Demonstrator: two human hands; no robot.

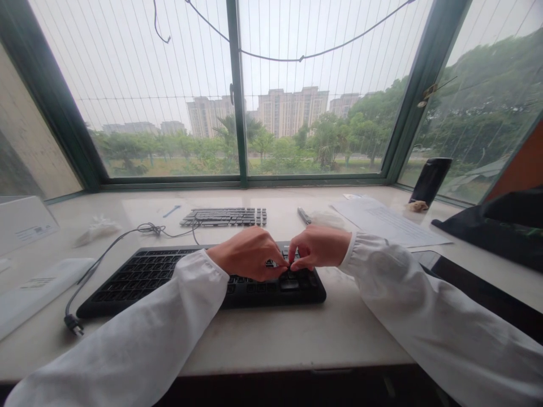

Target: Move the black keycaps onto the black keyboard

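A black keyboard (148, 277) lies on the white sill in front of me, and its key area on the left looks bare of caps. My left hand (251, 254) is closed over its right part, thumb and forefinger pinched together. Against those fingertips, my right hand (321, 246) also pinches, just above the number-pad keys (291, 284). Whatever sits between the fingertips is too small and dark to make out. Behind the keyboard, loose keycaps (227, 217) are laid out in rows. Both of my forearms are in white sleeves.
A cable (99, 261) runs left to a USB plug (73, 324). Farther back are a blue stick (171, 211), a pen-like tool (304, 216), printed paper (384, 222) and a black cylinder (430, 181). A dark flat device (475, 291) lies right; a white box (25, 225) stands left.
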